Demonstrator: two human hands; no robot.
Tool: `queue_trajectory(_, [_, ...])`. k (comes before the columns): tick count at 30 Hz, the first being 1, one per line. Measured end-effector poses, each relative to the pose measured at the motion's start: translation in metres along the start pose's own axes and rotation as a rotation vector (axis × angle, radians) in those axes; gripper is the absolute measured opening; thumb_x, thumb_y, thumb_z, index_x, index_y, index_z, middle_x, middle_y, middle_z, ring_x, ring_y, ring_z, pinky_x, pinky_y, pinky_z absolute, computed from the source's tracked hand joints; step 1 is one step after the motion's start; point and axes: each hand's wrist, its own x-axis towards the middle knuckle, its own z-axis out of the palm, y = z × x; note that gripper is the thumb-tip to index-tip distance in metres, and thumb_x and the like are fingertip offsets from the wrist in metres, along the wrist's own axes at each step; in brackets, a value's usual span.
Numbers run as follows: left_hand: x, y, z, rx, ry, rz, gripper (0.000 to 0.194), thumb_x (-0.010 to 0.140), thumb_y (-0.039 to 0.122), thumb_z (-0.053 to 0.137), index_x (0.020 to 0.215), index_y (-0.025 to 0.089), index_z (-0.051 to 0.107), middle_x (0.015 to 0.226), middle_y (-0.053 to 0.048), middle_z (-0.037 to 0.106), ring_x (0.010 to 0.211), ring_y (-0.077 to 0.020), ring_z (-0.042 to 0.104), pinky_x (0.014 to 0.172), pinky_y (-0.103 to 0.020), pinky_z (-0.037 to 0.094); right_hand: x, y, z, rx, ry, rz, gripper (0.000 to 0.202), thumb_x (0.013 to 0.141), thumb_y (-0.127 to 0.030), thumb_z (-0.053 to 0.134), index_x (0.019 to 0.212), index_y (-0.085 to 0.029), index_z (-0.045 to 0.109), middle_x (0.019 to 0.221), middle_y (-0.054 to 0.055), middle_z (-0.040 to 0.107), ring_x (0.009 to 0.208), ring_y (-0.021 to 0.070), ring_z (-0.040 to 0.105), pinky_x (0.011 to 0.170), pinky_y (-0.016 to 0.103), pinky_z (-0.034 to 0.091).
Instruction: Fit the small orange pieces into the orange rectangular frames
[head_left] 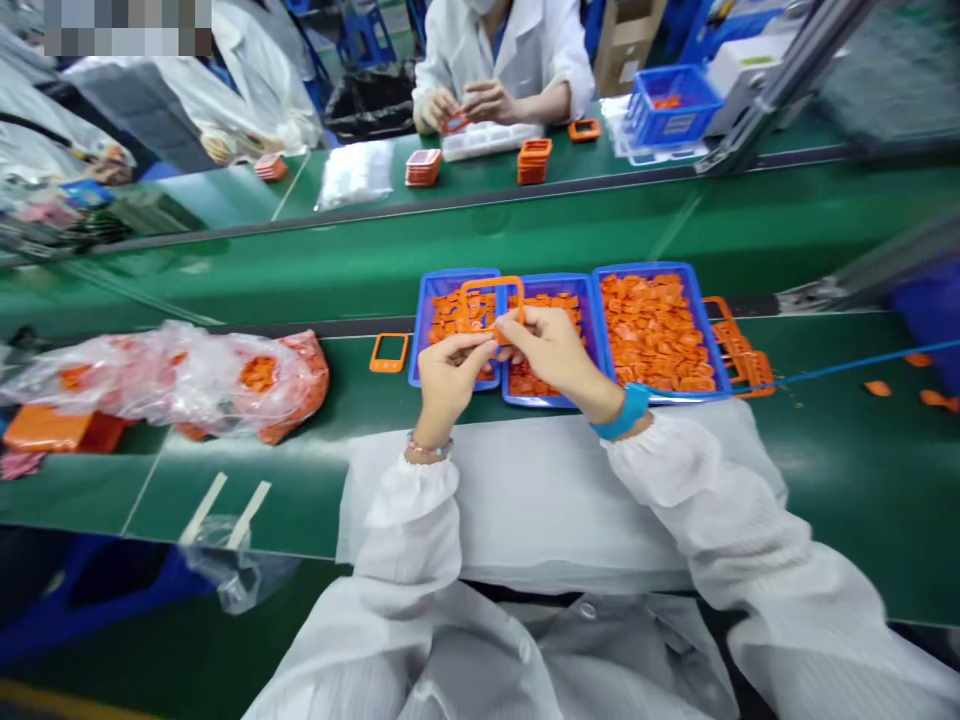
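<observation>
Worktop (840, 440) in green stretches across the frame before you, a white sheet (555, 490) on it at lower centre. Three blue trays (706, 330) of small orange pieces (656, 335) sit side by side near the centre; a clear plastic bag (202, 370) with orange parts lies at left. Your right hand (553, 352) and left hand (452, 375) meet over the trays, each grip narrow, fingertips pinching the lower edge of an orange bezel (491, 282). Another bezel (388, 366) lies left of the trays.

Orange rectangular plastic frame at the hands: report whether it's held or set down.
Held: left hand and right hand grip the orange frame at its near end.
</observation>
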Motion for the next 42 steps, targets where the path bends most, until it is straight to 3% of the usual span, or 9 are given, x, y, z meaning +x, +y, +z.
queue_trajectory(8, [0.002, -0.003, -0.007, 0.021, 0.030, 0.052, 0.023, 0.075, 0.041, 0.083, 0.082, 0.020, 0.078, 0.063, 0.000, 0.068, 0.053, -0.0093, 0.057, 0.050, -0.022, 0.048, 0.000, 0.001, -0.002, -0.021, 0.006, 0.008, 0.058, 0.075, -0.073, 0.072, 0.072, -0.017, 0.062, 0.063, 0.001, 0.064, 0.054, 0.0117, 0.063, 0.048, 0.021, 0.047])
queue_trajectory(13, [0.003, -0.002, -0.008, -0.037, 0.027, 0.004, 0.042, 0.072, 0.038, 0.086, 0.107, 0.021, 0.071, 0.067, 0.004, 0.064, 0.053, -0.0063, 0.054, 0.050, -0.018, 0.043, -0.003, -0.001, -0.002, -0.079, -0.018, -0.026, 0.055, 0.082, -0.070, 0.068, 0.069, -0.017, 0.059, 0.059, 0.001, 0.062, 0.052, 0.0111, 0.061, 0.051, 0.022, 0.048])
queue_trajectory(17, [0.003, -0.002, -0.012, -0.076, -0.039, -0.112, 0.039, 0.067, 0.046, 0.088, 0.084, 0.017, 0.067, 0.070, 0.000, 0.067, 0.054, -0.0078, 0.057, 0.050, -0.020, 0.045, -0.008, -0.004, 0.001, -0.130, -0.031, -0.036, 0.052, 0.084, -0.067, 0.066, 0.068, -0.018, 0.057, 0.060, 0.002, 0.062, 0.053, 0.0121, 0.062, 0.050, 0.023, 0.046])
queue_trajectory(22, [0.002, -0.002, -0.013, -0.066, 0.076, -0.088, 0.039, 0.062, 0.043, 0.090, 0.073, 0.017, 0.063, 0.063, 0.003, 0.062, 0.054, -0.0068, 0.055, 0.053, -0.019, 0.047, -0.012, -0.005, 0.005, -0.219, -0.044, 0.040, 0.052, 0.090, -0.063, 0.062, 0.065, -0.018, 0.055, 0.054, 0.004, 0.065, 0.043, 0.0109, 0.057, 0.044, 0.021, 0.039])
queue_trajectory(25, [0.002, 0.002, -0.012, -0.121, 0.071, -0.116, 0.041, 0.059, 0.042, 0.092, 0.070, 0.017, 0.062, 0.058, 0.005, 0.058, 0.048, -0.0044, 0.050, 0.046, -0.017, 0.040, -0.012, -0.006, 0.005, -0.143, -0.061, 0.131, 0.057, 0.085, -0.070, 0.064, 0.064, -0.018, 0.055, 0.053, 0.004, 0.065, 0.043, 0.0127, 0.060, 0.044, 0.022, 0.044])
queue_trajectory(29, [-0.001, 0.011, -0.013, -0.330, -0.019, -0.223, 0.047, 0.060, 0.048, 0.091, 0.059, 0.017, 0.055, 0.048, 0.006, 0.050, 0.039, -0.0031, 0.041, 0.037, -0.016, 0.027, -0.013, -0.015, 0.005, 0.045, -0.156, 0.204, 0.066, 0.076, -0.081, 0.065, 0.069, -0.016, 0.065, 0.053, 0.005, 0.066, 0.043, 0.0136, 0.061, 0.045, 0.023, 0.049])
queue_trajectory(33, [-0.007, 0.019, -0.012, -0.477, -0.077, -0.186, 0.050, 0.065, 0.055, 0.087, 0.059, 0.018, 0.056, 0.051, 0.004, 0.054, 0.038, -0.0043, 0.044, 0.037, -0.017, 0.032, -0.018, -0.026, 0.008, 0.161, -0.208, 0.227, 0.072, 0.077, -0.084, 0.062, 0.079, -0.013, 0.073, 0.058, 0.007, 0.069, 0.047, 0.0150, 0.064, 0.045, 0.024, 0.049])
queue_trajectory(42, [-0.013, 0.022, -0.013, -0.577, -0.163, -0.141, 0.047, 0.073, 0.054, 0.083, 0.065, 0.018, 0.054, 0.056, 0.005, 0.050, 0.041, -0.0051, 0.043, 0.036, -0.019, 0.032, -0.027, -0.033, 0.010, 0.209, -0.261, 0.238, 0.074, 0.087, -0.082, 0.053, 0.090, -0.012, 0.079, 0.063, 0.008, 0.071, 0.050, 0.0147, 0.065, 0.047, 0.024, 0.051])
